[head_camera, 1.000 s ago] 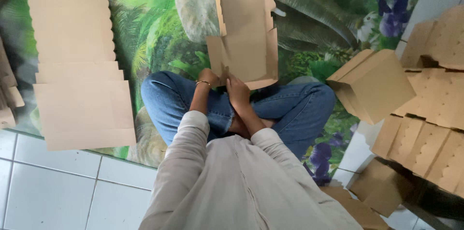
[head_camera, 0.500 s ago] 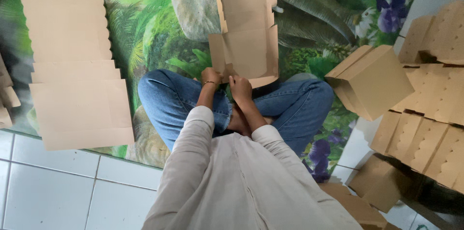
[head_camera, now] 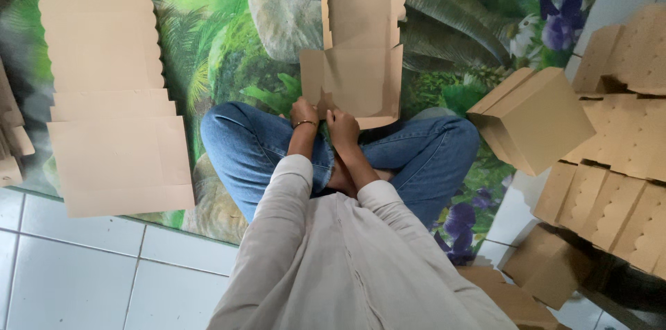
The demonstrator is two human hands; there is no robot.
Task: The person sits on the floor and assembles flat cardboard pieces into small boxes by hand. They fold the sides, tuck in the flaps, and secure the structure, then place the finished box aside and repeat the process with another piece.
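Note:
I sit cross-legged in blue jeans on a mat printed with leaves and flowers. A flat brown cardboard box blank with a scalloped far edge lies in front of my knees. My left hand, a thin bracelet on its wrist, grips the blank's near left flap. My right hand holds the near edge just beside it. Both hands are close together, fingers curled on the cardboard.
A stack of flat scalloped blanks lies to the left on the mat. Folded brown boxes and rows of finished ones stand at the right. White floor tiles run along the near edge.
The view has shifted slightly. My hands stay on the blank's near edge and the blank has barely moved.

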